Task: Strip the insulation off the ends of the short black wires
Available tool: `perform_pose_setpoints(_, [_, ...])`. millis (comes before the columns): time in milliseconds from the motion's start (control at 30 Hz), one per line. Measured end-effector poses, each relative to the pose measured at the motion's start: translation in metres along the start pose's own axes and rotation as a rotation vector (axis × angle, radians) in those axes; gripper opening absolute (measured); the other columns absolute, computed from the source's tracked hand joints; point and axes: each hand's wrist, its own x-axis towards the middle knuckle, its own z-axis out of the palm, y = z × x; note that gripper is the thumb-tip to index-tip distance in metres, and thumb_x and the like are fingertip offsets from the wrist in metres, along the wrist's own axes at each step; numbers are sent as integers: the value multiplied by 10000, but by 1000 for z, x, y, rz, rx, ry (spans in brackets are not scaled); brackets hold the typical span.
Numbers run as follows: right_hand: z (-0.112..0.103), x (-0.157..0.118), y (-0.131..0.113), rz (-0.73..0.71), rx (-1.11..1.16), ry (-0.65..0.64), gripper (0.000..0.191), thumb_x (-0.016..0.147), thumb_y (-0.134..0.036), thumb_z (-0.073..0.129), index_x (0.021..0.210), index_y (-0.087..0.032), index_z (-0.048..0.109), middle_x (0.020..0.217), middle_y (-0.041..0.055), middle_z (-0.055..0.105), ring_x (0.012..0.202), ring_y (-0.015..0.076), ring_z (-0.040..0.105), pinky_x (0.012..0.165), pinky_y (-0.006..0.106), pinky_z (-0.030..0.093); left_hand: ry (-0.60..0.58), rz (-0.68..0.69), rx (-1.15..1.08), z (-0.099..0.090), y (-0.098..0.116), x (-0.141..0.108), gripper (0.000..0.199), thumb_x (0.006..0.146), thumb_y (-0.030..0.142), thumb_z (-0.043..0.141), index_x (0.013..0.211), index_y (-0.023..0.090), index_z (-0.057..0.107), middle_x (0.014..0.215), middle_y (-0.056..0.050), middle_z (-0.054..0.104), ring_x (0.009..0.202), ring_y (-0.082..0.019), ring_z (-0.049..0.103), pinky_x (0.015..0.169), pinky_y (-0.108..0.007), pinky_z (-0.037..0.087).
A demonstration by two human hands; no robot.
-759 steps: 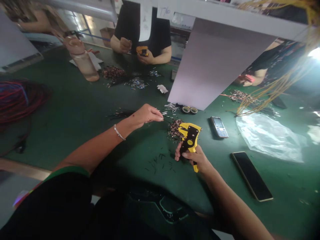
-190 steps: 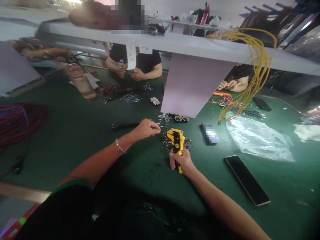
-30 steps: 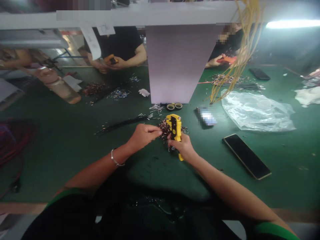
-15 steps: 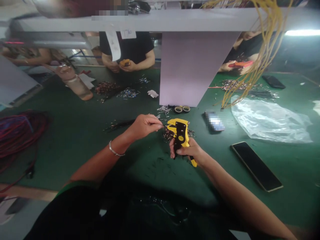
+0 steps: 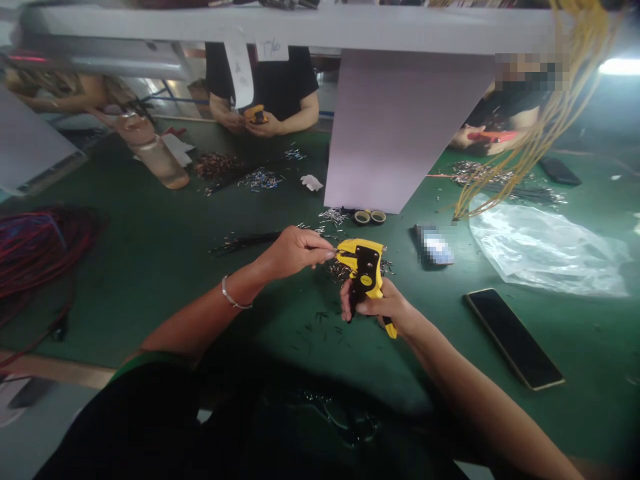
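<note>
Here we had the tool (image 5: 369, 263), yellow and black, upright in our right hand (image 5: 393, 303): fingers wrapped round the handles, thumb laid across, a grip that seemed to steady it and leave squeezing to the fingers. Its nose pointed left, straight at our left hand (image 5: 293, 252), and that put the two within easy meeting. Our left thumb and fingertips were pressed together on a thin piece (image 5: 335, 251), too small to name surely, held near its end, presumably so that the tip lined up with the tool's mouth.

Just under the nose lay the pile of copper-coloured bits (image 5: 340, 271), close enough that little reach was called for. The black wires (image 5: 245, 243) stretched out beyond our left wrist, handy to that side. Silvery bits (image 5: 333, 216) sat farther off, beside the tape rolls (image 5: 355, 218) at the foot of the upright panel (image 5: 400, 127), apart from the copper pile, which kept the two kinds distinct. Dark snippets (image 5: 320, 317) were scattered nearer us on the green table (image 5: 430, 320). And the large phone (image 5: 515, 339) rested off to the right, well out of our hands' way.
</note>
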Motion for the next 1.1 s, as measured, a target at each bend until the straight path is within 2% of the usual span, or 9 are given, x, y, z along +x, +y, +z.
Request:
perform_pose_setpoints(367, [4, 1, -3, 9, 7, -35, 322, 668, -246, 780, 944, -128, 660, 737, 52, 697, 648, 202, 656, 683, 393, 540, -5, -48, -54, 0, 3, -1, 188, 786, 319, 650, 746, 164, 750, 617, -9, 633, 500, -65, 533, 502, -202, 435])
perform_pose_setpoints(767, [4, -1, 4, -3, 11, 32, 227, 706, -226, 773, 886, -134, 670, 655, 19, 661, 552, 171, 633, 590, 366, 557, -31, -35, -61, 0, -1, 0, 194, 777, 315, 653, 794, 163, 771, 619, -17, 642, 508, -74, 534, 506, -208, 448])
perform_pose_setpoints(1100, [9, -3, 5, 22, -31, 96, 223, 729, -286, 784, 832, -145, 646, 583, -3, 633, 488, 150, 596, 530, 340, 536, -44, -4, -42, 0, -8, 1, 187, 784, 301, 649, 834, 174, 777, 653, -20, 672, 506, -67, 542, 508, -197, 457])
